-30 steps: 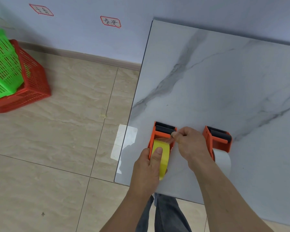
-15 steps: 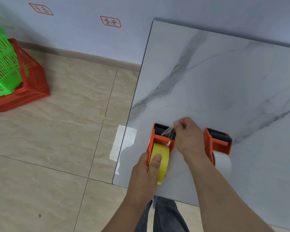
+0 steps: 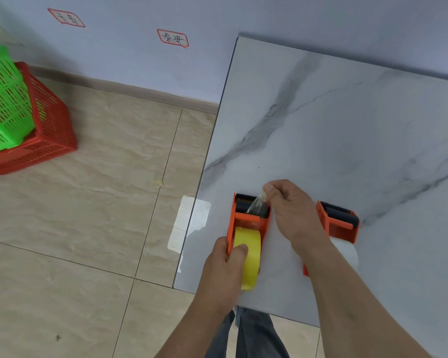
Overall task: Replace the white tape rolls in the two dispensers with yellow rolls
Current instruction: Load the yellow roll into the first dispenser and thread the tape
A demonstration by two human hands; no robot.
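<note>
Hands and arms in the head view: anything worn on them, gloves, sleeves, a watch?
Nothing worn. The left hand and right hand are bare, with no gloves, rings or watch showing. Both forearms are uncovered to the bottom edge of the picture; no sleeve shows. The only clothing in view is dark grey trousers below the marble table.

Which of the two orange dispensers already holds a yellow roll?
The left dispenser, gripped by the left hand, holds the yellow roll. The right dispenser holds a white roll.
</note>
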